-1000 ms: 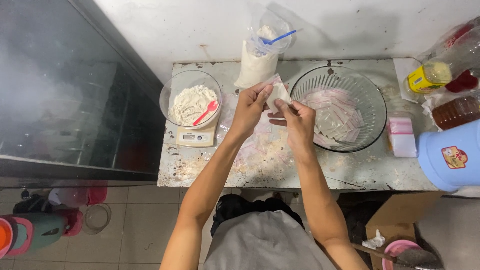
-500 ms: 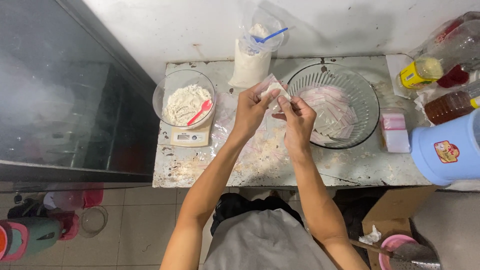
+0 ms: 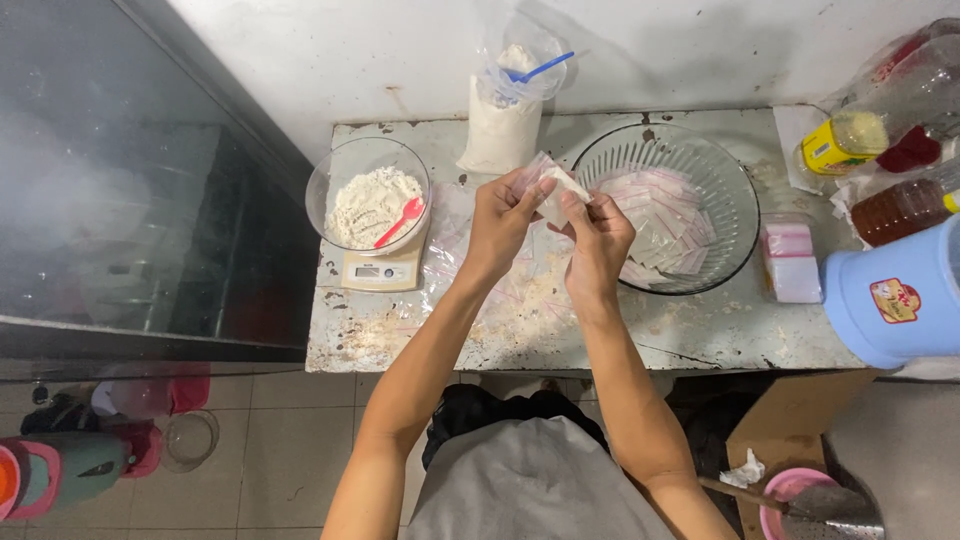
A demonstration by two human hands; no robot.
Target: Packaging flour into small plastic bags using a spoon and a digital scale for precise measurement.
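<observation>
Now both hands (image 3: 548,222) pinching small clear pouch (image 3: 556,190) — white powder inside, pouch crumpled.

The small pouch (image 3: 556,193) pinched between the fingers of both hands at the centre of the frame is thin clear plastic film, glossy and crinkled — like the big bag of white powder (image 3: 503,118) at upper centre. The two bowls, one on the scale (image 3: 368,192) at left of centre and a ribbed one (image 3: 668,208) at right of centre, look like smooth clear glass. The worktop (image 3: 700,340) is rough, chipped and matt, dusted with powder — the tub (image 3: 895,300) at the right edge is smooth pale-blue plastic.
</observation>
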